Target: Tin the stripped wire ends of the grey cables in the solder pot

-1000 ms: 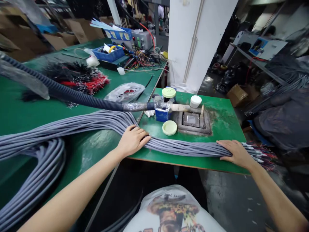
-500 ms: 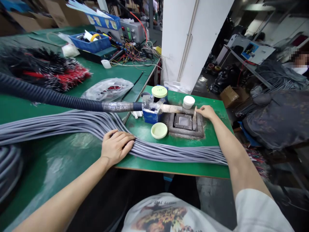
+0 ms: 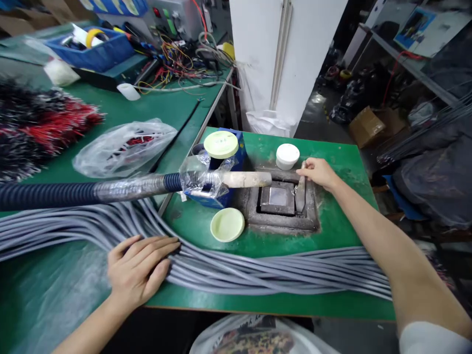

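Observation:
My left hand (image 3: 142,268) lies flat, fingers stretched, on a long bundle of grey cables (image 3: 258,273) running across the front of the green tables. At the right, my right hand (image 3: 317,173) pinches the upper end of a flat, dirty scraper (image 3: 301,194). Its lower end stands inside the right side of a square metal pot (image 3: 282,212) set into the tabletop. A shiny silvery patch (image 3: 278,196) shows in the pot's middle. The pale nozzle (image 3: 248,179) of a dark corrugated hose (image 3: 73,194) points over the pot from the left.
Behind the pot stands a white lidded tub (image 3: 287,156). A pale green shallow dish (image 3: 227,224) lies left of it, near a blue box (image 3: 239,147) with a round pale lid (image 3: 221,143) on top. A plastic bag (image 3: 125,147) and a blue tray (image 3: 90,49) occupy the left table.
The camera view has moved nearer the table, so everything looks larger and shifted. My left hand stays on the cables; my right hand still holds the scraper at the pot's right side.

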The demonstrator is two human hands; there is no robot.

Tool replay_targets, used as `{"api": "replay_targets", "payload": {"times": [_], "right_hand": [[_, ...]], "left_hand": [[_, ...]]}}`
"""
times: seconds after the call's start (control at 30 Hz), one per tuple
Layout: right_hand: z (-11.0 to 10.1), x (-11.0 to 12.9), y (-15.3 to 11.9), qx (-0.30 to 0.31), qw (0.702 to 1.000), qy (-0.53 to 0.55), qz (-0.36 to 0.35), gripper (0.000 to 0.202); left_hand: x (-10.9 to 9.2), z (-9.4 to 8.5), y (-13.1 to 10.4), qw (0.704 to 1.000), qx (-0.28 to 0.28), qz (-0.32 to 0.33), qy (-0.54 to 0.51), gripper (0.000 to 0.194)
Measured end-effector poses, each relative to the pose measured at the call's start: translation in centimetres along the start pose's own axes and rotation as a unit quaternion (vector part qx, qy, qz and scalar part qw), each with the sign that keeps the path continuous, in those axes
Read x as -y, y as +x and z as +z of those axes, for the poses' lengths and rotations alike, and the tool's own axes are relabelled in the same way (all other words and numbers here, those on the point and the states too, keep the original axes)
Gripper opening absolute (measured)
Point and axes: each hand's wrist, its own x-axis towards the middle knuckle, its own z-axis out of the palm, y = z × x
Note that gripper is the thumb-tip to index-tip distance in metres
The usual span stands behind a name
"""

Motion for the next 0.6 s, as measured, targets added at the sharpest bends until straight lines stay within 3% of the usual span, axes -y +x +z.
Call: {"api": "replay_targets", "payload": {"times": [0.1, 0.27, 0.6], "right_hand": [[-2.2, 1.7, -1.6, 0.016, 0.996, 0.067, -0.059, 0.024], [-5.8, 4.5, -4.4, -0.002, 0.994, -0.009, -0.107, 0.020], [-6.9, 4.3, -5.4, -0.006, 0.992, -0.029, -0.123, 0.018]], "left_hand": [[0.0, -0.1, -0.1, 1.000, 0.016, -0.011, 0.005, 0.064], [-0.2, -0.5, 0.0, 0.999, 0.024, -0.033, -0.001, 0.068], [-0.5, -1.1, 0.6, 0.999, 0.028, -0.029, -0.007, 0.066]]}}
